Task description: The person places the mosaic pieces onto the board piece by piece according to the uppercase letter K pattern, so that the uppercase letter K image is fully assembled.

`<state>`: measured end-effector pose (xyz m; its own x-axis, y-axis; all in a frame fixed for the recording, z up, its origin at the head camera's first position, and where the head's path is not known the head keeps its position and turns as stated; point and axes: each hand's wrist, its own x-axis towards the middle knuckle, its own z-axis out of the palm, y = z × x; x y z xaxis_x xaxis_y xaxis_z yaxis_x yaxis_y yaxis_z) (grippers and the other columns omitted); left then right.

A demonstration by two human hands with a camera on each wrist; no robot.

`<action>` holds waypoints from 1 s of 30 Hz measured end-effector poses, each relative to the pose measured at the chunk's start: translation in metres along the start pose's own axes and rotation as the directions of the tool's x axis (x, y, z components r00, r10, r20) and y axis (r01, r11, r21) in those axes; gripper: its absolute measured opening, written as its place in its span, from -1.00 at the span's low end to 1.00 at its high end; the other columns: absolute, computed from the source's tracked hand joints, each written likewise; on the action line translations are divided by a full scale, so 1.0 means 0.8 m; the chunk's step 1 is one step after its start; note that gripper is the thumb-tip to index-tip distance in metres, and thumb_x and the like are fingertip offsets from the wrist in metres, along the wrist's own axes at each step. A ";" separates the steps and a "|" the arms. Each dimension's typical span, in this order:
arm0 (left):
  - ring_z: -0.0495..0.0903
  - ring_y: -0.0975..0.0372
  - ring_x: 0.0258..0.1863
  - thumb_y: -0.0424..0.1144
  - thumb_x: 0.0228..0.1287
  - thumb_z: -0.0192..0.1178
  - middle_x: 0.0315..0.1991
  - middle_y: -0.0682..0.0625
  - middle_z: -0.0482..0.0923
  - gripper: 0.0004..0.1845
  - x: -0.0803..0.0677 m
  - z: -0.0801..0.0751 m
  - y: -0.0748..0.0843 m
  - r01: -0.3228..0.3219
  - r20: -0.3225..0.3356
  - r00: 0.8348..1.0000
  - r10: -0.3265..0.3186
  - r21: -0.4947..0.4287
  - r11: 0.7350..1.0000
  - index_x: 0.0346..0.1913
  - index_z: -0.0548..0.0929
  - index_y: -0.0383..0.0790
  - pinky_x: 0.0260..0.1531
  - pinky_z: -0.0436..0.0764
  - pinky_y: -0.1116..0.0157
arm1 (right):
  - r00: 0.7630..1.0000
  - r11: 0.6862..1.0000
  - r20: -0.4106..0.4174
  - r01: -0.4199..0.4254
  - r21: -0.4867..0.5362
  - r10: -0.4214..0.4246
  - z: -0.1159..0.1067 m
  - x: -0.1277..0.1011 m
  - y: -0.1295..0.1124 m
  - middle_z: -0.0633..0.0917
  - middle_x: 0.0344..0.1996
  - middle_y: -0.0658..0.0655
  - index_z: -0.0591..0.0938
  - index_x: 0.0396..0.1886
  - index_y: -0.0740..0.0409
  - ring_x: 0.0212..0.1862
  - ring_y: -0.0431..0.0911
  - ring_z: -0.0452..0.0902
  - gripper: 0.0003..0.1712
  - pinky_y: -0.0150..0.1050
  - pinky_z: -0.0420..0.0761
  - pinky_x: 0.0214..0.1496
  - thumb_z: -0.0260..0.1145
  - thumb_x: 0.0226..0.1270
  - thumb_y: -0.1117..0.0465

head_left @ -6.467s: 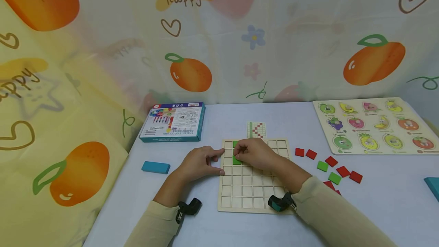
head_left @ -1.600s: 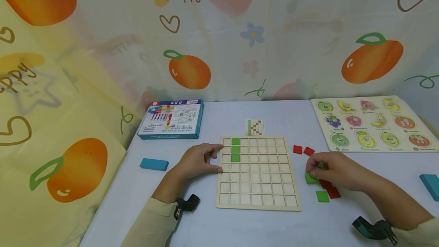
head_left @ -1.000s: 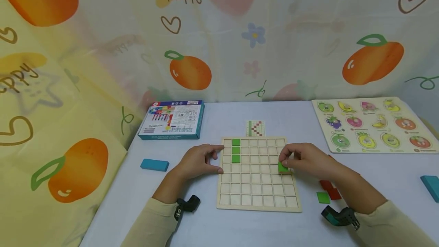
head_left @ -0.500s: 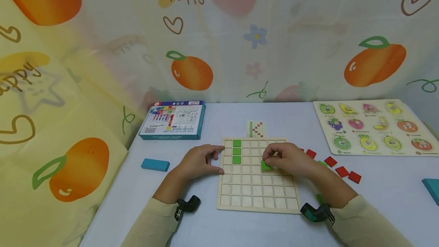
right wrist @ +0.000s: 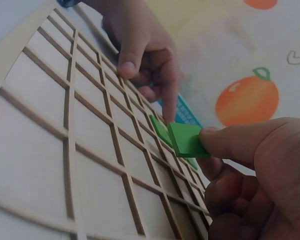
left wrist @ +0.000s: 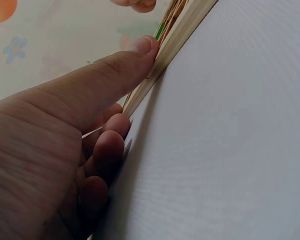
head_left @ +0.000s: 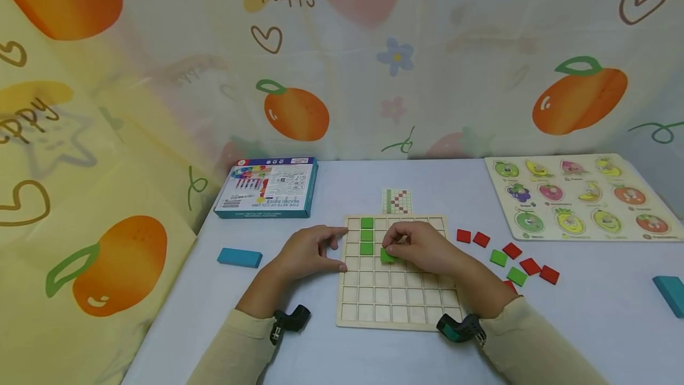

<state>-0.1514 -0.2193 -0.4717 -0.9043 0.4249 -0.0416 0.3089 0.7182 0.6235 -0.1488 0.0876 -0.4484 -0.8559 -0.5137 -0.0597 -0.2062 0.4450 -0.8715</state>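
A wooden grid board (head_left: 383, 296) lies on the white table with three green square tiles (head_left: 367, 235) set one below another in its second column. My right hand (head_left: 419, 247) pinches another green square tile (right wrist: 187, 140) between thumb and fingertips, close over the board just right of that column. At the board's left edge, my left hand (head_left: 309, 249) rests with index finger and thumb spread apart, both tips at the rim. In the left wrist view its thumb (left wrist: 115, 70) presses the wooden rim while the other fingers are bent beneath.
Loose red tiles (head_left: 530, 266) and green tiles (head_left: 516, 276) lie right of the board. A small pattern card (head_left: 397, 201) sits behind it. Around stand a box (head_left: 269, 189), a fruit puzzle board (head_left: 582, 196) and blue blocks (head_left: 240, 257) (head_left: 669, 296).
A third green tile has come to show in the column. My right hand went to the loose tiles, picked up a green one and carried it left over the board. The left hand stayed put.
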 end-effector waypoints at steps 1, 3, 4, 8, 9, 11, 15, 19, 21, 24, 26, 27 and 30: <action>0.51 0.30 -0.41 0.04 0.01 0.72 -0.22 0.24 0.56 -0.14 0.000 0.000 0.000 0.001 0.000 1.000 -0.001 -0.001 1.000 0.43 0.65 -0.01 -0.40 0.48 0.32 | 1.000 1.000 0.000 0.005 0.002 -0.005 0.002 0.002 -0.001 0.72 -0.24 -0.05 0.77 -0.17 0.01 -0.31 -0.08 0.54 -0.95 -0.16 0.54 -0.11 0.44 0.47 0.26; 0.51 0.30 -0.41 0.03 0.02 0.72 -0.21 0.24 0.56 -0.14 -0.001 -0.001 0.001 -0.001 0.002 1.000 0.001 -0.006 1.000 0.43 0.65 -0.01 -0.39 0.48 0.32 | 1.000 1.000 -0.004 0.013 0.001 -0.013 0.007 0.006 -0.004 0.72 -0.25 -0.06 0.77 -0.17 0.06 -0.28 -0.09 0.55 -0.97 -0.15 0.54 -0.08 0.44 0.47 0.25; 0.51 0.30 -0.41 0.03 0.02 0.72 -0.22 0.24 0.56 -0.14 -0.001 -0.001 0.001 -0.001 0.002 1.000 0.001 -0.008 1.000 0.43 0.65 -0.01 -0.40 0.48 0.32 | 1.000 1.000 -0.005 0.020 -0.001 -0.020 0.009 0.007 -0.005 0.72 -0.26 -0.06 0.77 -0.16 0.08 -0.27 -0.09 0.55 -0.97 -0.16 0.54 -0.08 0.44 0.47 0.25; 0.51 0.31 -0.42 0.04 0.01 0.72 -0.22 0.24 0.56 -0.15 -0.001 -0.002 0.001 -0.002 0.000 1.000 0.002 -0.006 1.000 0.42 0.66 -0.01 -0.41 0.47 0.32 | 0.999 0.999 -0.002 0.040 -0.015 -0.040 0.020 0.013 -0.010 0.71 -0.27 -0.08 0.77 -0.16 0.09 -0.24 -0.11 0.55 -0.96 -0.19 0.54 -0.09 0.42 0.48 0.25; 0.51 0.31 -0.43 0.05 0.01 0.72 -0.22 0.24 0.56 -0.15 -0.001 -0.002 0.000 -0.001 0.000 1.000 0.001 -0.005 1.000 0.42 0.66 -0.01 -0.41 0.47 0.32 | 0.999 0.999 0.002 0.043 -0.018 -0.043 0.023 0.014 -0.012 0.71 -0.27 -0.08 0.77 -0.16 0.07 -0.23 -0.11 0.55 -0.97 -0.19 0.54 -0.09 0.42 0.48 0.25; 0.51 0.31 -0.43 0.05 0.01 0.72 -0.22 0.24 0.56 -0.15 -0.001 -0.002 0.000 0.000 0.000 1.000 0.000 0.000 1.000 0.41 0.67 -0.01 -0.41 0.47 0.33 | 0.999 0.999 0.013 0.039 -0.016 -0.039 0.028 0.016 -0.015 0.70 -0.27 -0.09 0.77 -0.16 0.04 -0.22 -0.11 0.55 -0.95 -0.18 0.55 -0.09 0.40 0.49 0.24; 0.51 0.31 -0.44 0.05 0.01 0.72 -0.22 0.24 0.57 -0.15 -0.001 -0.002 0.000 -0.008 0.002 1.000 0.008 0.000 1.000 0.41 0.67 -0.02 -0.41 0.47 0.33 | 1.000 1.000 0.014 0.020 -0.012 -0.020 0.037 0.017 -0.020 0.69 -0.32 -0.08 0.77 -0.17 0.01 -0.27 -0.11 0.54 -0.94 -0.20 0.55 -0.13 0.38 0.49 0.25; 0.52 0.32 -0.44 0.03 0.01 0.73 -0.22 0.24 0.57 -0.16 -0.001 -0.002 0.001 -0.014 0.003 1.000 0.014 -0.007 1.000 0.41 0.67 -0.03 -0.40 0.48 0.33 | 1.000 1.000 -0.003 0.008 -0.019 -0.008 0.043 0.017 -0.023 0.68 -0.34 -0.08 0.77 -0.19 0.02 -0.27 -0.12 0.54 -0.94 -0.19 0.55 -0.13 0.39 0.48 0.26; 0.52 0.32 -0.45 0.02 0.01 0.73 -0.22 0.24 0.57 -0.17 -0.001 -0.002 0.001 -0.014 0.003 1.000 0.014 -0.012 1.000 0.41 0.67 -0.03 -0.40 0.49 0.32 | 1.000 1.000 -0.010 0.000 -0.031 0.000 0.046 0.017 -0.024 0.68 -0.34 -0.08 0.76 -0.19 0.00 -0.26 -0.12 0.54 -0.94 -0.18 0.55 -0.13 0.40 0.48 0.26; 0.52 0.31 -0.44 0.01 0.02 0.72 -0.22 0.23 0.57 -0.17 -0.001 -0.002 0.002 -0.009 0.005 1.000 0.009 -0.013 1.000 0.41 0.66 -0.03 -0.40 0.49 0.32 | 1.000 0.998 -0.023 -0.009 -0.056 0.008 0.049 0.016 -0.025 0.67 -0.34 -0.10 0.76 -0.20 -0.04 -0.27 -0.13 0.54 -0.92 -0.17 0.55 -0.14 0.41 0.48 0.25; 0.52 0.31 -0.44 0.02 0.02 0.72 -0.22 0.23 0.57 -0.16 -0.001 -0.002 0.002 -0.004 0.004 1.000 0.004 -0.011 1.000 0.42 0.66 -0.02 -0.40 0.49 0.32 | 0.999 0.997 -0.031 -0.009 -0.071 0.007 0.051 0.016 -0.025 0.67 -0.35 -0.11 0.76 -0.20 -0.06 -0.29 -0.14 0.54 -0.91 -0.18 0.55 -0.16 0.41 0.48 0.25; 0.52 0.31 -0.44 0.02 0.02 0.72 -0.22 0.23 0.57 -0.16 -0.001 -0.002 0.002 -0.002 0.003 1.000 0.002 -0.009 1.000 0.42 0.66 -0.02 -0.40 0.49 0.32 | 0.999 0.997 -0.035 -0.008 -0.078 0.005 0.052 0.016 -0.025 0.67 -0.36 -0.12 0.76 -0.21 -0.08 -0.30 -0.14 0.54 -0.90 -0.18 0.55 -0.17 0.41 0.48 0.25; 0.52 0.31 -0.43 0.03 0.02 0.72 -0.22 0.23 0.57 -0.16 -0.002 -0.002 0.002 0.002 0.001 1.000 -0.002 -0.012 1.000 0.42 0.66 -0.02 -0.40 0.48 0.32 | 0.999 0.995 -0.042 0.003 -0.097 -0.007 0.055 0.016 -0.023 0.67 -0.38 -0.13 0.76 -0.24 -0.11 -0.33 -0.16 0.54 -0.89 -0.19 0.55 -0.18 0.43 0.46 0.24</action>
<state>-0.1503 -0.2197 -0.4694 -0.9046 0.4241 -0.0438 0.3035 0.7126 0.6325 -0.1355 0.0407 -0.4544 -0.8735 -0.4857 -0.0330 -0.2539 0.5123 -0.8204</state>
